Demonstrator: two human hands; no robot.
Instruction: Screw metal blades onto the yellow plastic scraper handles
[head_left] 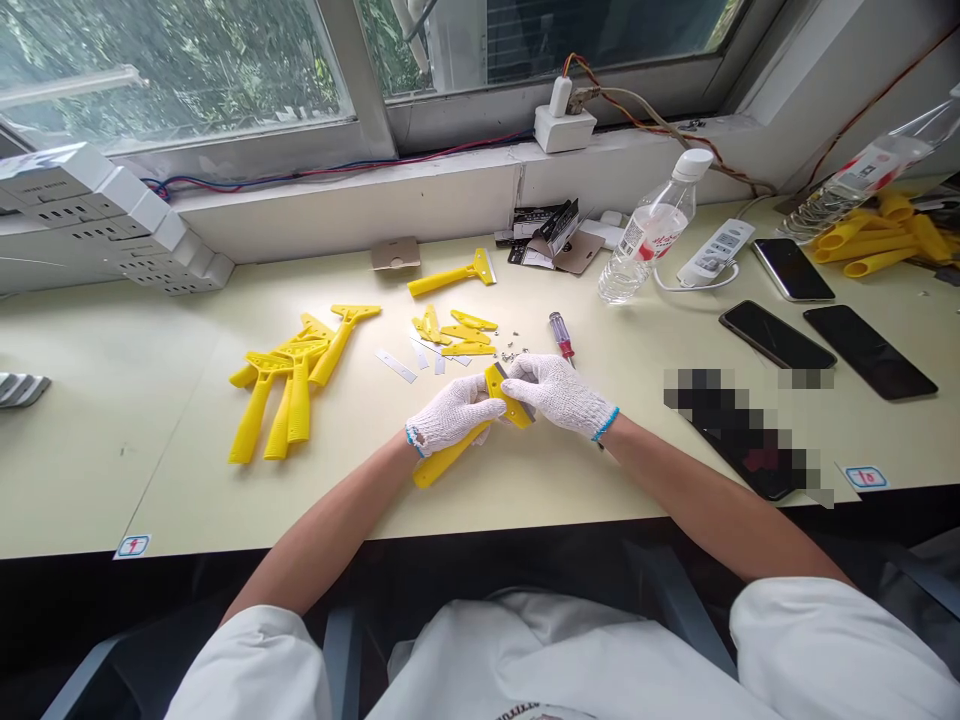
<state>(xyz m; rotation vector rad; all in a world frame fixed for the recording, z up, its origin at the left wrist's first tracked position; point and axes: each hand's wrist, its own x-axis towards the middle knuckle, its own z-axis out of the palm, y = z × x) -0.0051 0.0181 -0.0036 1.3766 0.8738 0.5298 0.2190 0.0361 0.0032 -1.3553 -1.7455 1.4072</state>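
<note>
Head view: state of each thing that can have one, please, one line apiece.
Left hand: gloved, closed on the held scraper
Right hand: gloved, fingers against the scraper's head
Held scraper: metal showing at its head's edge
Far scraper: lying flat, metal edge fitted
Yellow handles: piled together
Small yellow pieces: loose
Metal strips: loose, flat
Screwdriver: lying down
Nearer bottle: upright, capped
Three unblurred phones: flat, screens dark
Socket box: plug inserted

The pale yellow tabletop spreads out on every side of the fingers. Just beyond them lie blades, plates and screws, with a screwdriver near on their right. Farther beyond lies a lone scraper. Well to their left, scrapers overlap; well to their right, phones lie below a power strip and an upright bottle.
</note>
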